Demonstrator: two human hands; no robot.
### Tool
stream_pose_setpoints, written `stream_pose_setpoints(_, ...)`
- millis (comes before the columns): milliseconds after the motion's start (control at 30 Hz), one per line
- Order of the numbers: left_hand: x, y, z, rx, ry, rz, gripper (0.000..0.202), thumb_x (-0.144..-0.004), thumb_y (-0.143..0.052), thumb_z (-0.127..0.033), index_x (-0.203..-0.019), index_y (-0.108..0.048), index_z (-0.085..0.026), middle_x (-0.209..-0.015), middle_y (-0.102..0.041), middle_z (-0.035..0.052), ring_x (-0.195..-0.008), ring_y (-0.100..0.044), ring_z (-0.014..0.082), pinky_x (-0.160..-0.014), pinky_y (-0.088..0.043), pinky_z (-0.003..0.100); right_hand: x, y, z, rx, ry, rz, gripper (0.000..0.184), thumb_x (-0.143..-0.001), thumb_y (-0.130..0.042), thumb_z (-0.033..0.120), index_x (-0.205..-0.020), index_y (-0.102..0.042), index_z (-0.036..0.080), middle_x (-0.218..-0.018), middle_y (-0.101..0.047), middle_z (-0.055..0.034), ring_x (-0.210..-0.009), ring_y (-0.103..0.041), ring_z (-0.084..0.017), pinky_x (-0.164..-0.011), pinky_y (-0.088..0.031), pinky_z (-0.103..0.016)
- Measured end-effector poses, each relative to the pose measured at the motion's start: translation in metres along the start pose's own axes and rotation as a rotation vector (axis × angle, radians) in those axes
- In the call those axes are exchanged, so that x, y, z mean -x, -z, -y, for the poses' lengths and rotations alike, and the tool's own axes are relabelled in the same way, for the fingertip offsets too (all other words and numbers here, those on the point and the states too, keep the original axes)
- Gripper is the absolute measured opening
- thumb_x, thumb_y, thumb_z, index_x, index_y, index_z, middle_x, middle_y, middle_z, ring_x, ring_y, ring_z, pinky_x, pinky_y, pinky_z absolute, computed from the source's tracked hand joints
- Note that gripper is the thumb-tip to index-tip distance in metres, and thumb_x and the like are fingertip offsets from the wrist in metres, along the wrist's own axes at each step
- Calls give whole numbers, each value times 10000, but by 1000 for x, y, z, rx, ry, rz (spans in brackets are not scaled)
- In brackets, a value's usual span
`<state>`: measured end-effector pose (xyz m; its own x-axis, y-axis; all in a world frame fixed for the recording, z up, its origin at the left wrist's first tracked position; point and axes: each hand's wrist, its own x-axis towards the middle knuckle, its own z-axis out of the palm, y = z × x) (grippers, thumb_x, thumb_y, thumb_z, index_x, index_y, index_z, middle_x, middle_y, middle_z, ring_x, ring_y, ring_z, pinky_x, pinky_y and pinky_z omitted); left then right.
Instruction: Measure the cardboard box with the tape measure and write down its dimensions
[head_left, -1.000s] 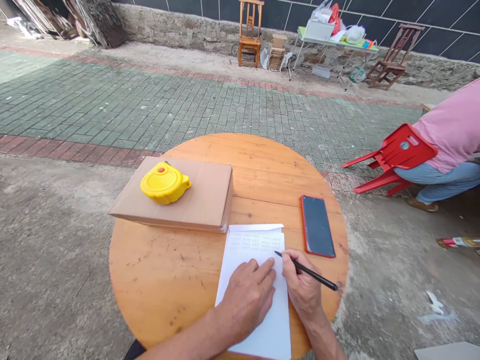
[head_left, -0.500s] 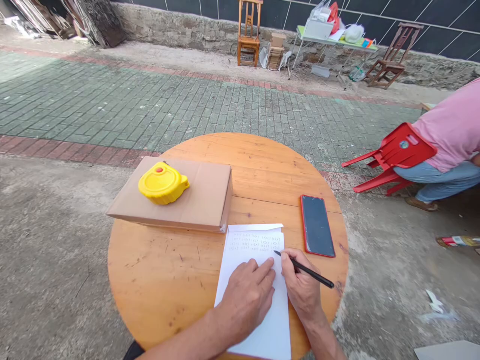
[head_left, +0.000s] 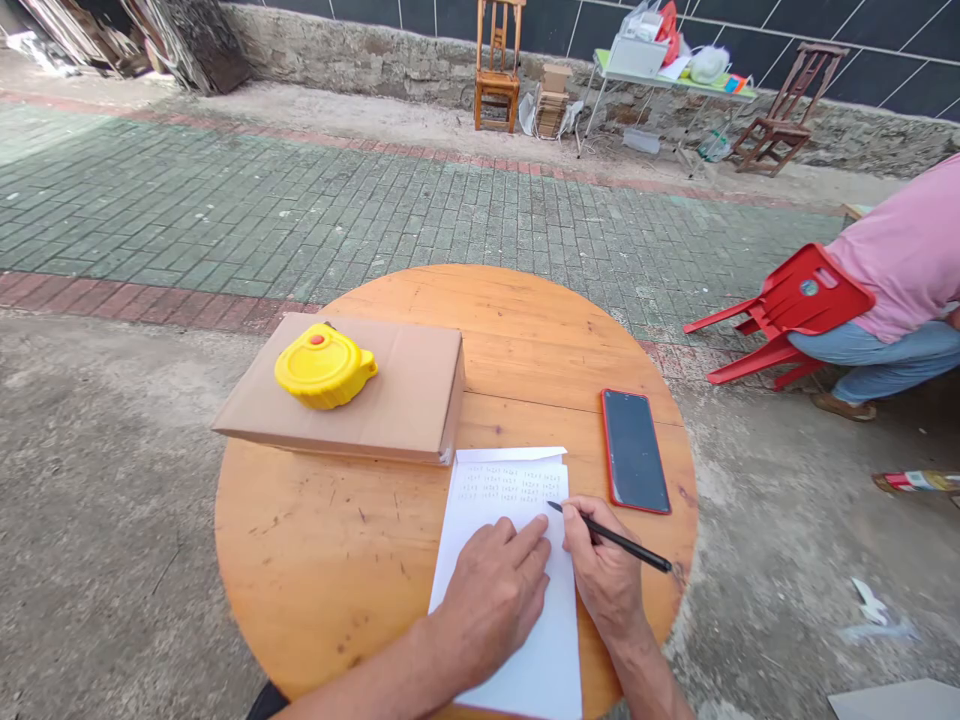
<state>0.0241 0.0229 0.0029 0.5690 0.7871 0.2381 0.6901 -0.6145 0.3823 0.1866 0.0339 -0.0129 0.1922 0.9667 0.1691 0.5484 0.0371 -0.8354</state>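
Note:
My right hand (head_left: 604, 570) grips a black pen (head_left: 626, 543), its tip at the right end of the lowest line of small handwriting. Under it lies a long white sheet of paper (head_left: 525, 665) with several rows of written marks near the top and a folded upper edge. My left hand (head_left: 499, 590) rests flat on the sheet, fingers stretched towards the pen tip and holding nothing. To the right of the paper is a phone (head_left: 636, 450) with a dark screen and red case. A yellow tape measure (head_left: 324, 368) sits on a closed cardboard box (head_left: 409, 395) at the left.
Everything stands on a round wooden table (head_left: 337, 560). A person in a pink top (head_left: 900, 240) sits on a red plastic stool (head_left: 806, 300) at the right. By the far wall are a wooden chair (head_left: 496, 85), a cluttered folding table (head_left: 600, 65) and a darker chair (head_left: 787, 125).
The pen's back end has tilted very slightly to the right, with its tip almost in the same spot. My left hand, the paper and the other objects stay where they were.

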Motion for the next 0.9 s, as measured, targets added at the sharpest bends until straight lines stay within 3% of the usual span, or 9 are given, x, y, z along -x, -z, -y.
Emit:
stream_pose_setpoints(233, 1, -2, 0, 7, 6, 9, 190, -885, -524, -172, -1047, -622, -180, -1271, -628, 21, -783, -517, 215, -636, -498, 394, -2, 1, 4, 23, 42, -11, 195, -923, -524, 312, -801, -625, 199, -614, -585, 23, -516, -522, -125, -511, -450, -234)
stream_pose_setpoints(467, 1, -2, 2, -2, 2, 39, 238, -901, -499, -178, -1111, -609, -182, -1338, -591, 19, -793, -513, 215, -647, -496, 393, 4, 3, -2, -37, -52, -33, 199, -938, -516, 330, -818, -610, 203, -606, -569, 28, -531, -527, -128, -523, -445, -236)
stream_pose_setpoints(900, 1, -2, 0, -16, 2, 54, 233, -900, -500, -184, -1105, -611, -184, -1349, -583, 14, -808, -513, 221, -663, -509, 405, 1, 0, -2, -62, -61, -32, 199, -931, -521, 336, -816, -614, 202, -605, -562, 29, -532, -519, -130, -501, -426, -231)
